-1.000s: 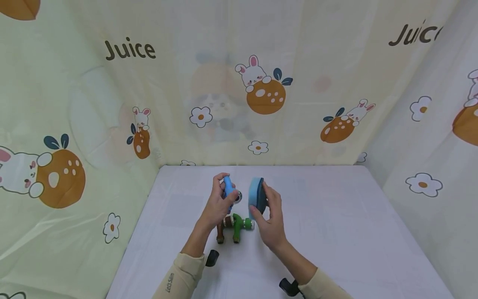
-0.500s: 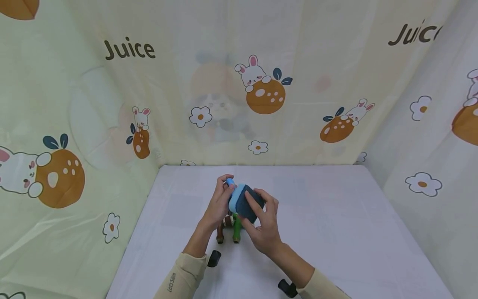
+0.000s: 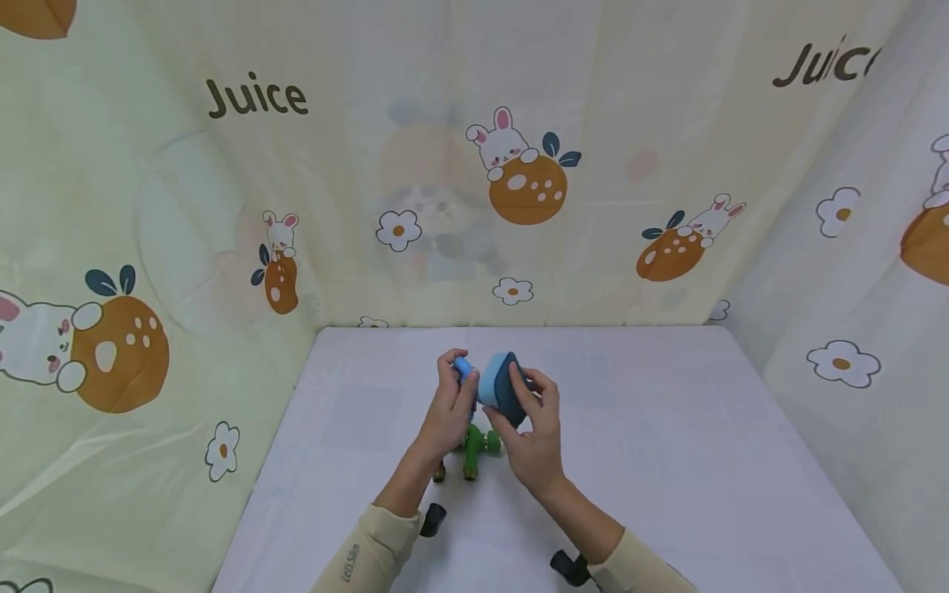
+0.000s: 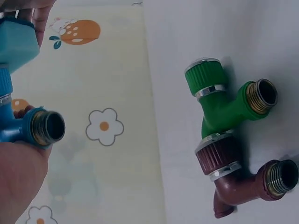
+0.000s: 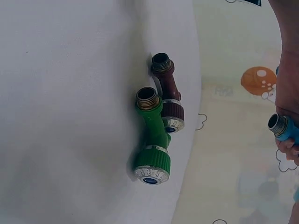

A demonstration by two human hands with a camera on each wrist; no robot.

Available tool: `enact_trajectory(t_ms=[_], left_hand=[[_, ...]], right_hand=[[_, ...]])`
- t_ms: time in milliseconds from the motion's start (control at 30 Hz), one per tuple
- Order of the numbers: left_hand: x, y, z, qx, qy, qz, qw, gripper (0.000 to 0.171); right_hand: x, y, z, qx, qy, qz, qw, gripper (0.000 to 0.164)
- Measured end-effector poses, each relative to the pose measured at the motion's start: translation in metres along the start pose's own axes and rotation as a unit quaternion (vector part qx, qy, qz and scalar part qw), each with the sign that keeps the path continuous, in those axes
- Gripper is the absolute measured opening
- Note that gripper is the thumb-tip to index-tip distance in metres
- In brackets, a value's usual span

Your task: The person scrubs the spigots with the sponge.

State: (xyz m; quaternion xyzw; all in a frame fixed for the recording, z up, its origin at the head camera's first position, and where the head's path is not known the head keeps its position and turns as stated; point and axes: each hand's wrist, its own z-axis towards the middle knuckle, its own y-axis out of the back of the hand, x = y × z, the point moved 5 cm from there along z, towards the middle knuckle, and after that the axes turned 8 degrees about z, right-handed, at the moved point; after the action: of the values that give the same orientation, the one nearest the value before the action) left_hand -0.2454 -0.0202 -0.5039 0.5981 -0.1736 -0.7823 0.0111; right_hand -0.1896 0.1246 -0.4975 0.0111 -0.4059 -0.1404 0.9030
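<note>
My left hand [image 3: 448, 416] grips a blue water tap [image 3: 463, 368] above the table; its threaded inlet [image 4: 49, 127] points away from the palm in the left wrist view. Facing it, my right hand [image 3: 537, 453] pinches a sponge [image 3: 489, 380], pale blue with a dark blue scouring side against the fingers. The sponge's pale side is right at the tap's handle. Below the hands, a green tap [image 4: 217, 112] and a dark red-brown tap [image 4: 233, 179] lie side by side on the table; the left hand partly hides the brown one in the head view.
A white cloth covers the table [image 3: 652, 461]. Behind it rises a cream curtain [image 3: 371, 165] printed with rabbits, oranges and flowers, which also runs along both sides. Black wrist devices [image 3: 569, 568] sit at both cuffs.
The sponge came left onto the blue tap with its dark side toward the head camera, then turned back more upright and slightly right. The left hand shifted a little right with the tap.
</note>
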Motion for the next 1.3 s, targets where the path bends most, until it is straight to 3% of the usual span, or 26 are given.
enact_trajectory(t_ms=[200, 333, 633, 867, 967, 1133, 1200, 1300], left_hand=[[-0.004, -0.006, 0.000, -0.033, -0.079, 0.085, 0.9927, 0.042], [-0.005, -0.010, -0.002, -0.039, -0.092, 0.126, 0.9870, 0.045], [-0.009, -0.016, -0.006, -0.048, -0.094, 0.170, 0.9799, 0.044], [-0.013, -0.021, -0.007, -0.046, -0.105, 0.235, 0.9652, 0.044], [-0.014, -0.022, -0.006, -0.052, -0.124, 0.269, 0.9538, 0.044], [-0.016, -0.024, -0.007, -0.050, -0.156, 0.338, 0.9269, 0.045], [-0.015, -0.025, -0.008, -0.040, -0.159, 0.342, 0.9253, 0.050], [-0.014, -0.024, -0.008, -0.028, -0.165, 0.326, 0.9304, 0.063]], right_hand=[[-0.016, 0.001, 0.001, -0.010, -0.127, 0.051, 0.991, 0.073], [-0.025, 0.002, 0.002, -0.018, -0.185, 0.077, 0.979, 0.067], [-0.032, 0.003, 0.003, -0.026, -0.238, 0.083, 0.967, 0.060], [-0.039, 0.002, 0.001, -0.026, -0.309, 0.086, 0.947, 0.063], [-0.041, 0.002, 0.001, -0.026, -0.331, 0.093, 0.939, 0.067], [-0.047, 0.000, 0.002, -0.037, -0.362, 0.114, 0.925, 0.067], [-0.049, 0.000, 0.002, -0.038, -0.369, 0.120, 0.921, 0.066], [-0.050, 0.000, 0.002, -0.037, -0.378, 0.140, 0.914, 0.065]])
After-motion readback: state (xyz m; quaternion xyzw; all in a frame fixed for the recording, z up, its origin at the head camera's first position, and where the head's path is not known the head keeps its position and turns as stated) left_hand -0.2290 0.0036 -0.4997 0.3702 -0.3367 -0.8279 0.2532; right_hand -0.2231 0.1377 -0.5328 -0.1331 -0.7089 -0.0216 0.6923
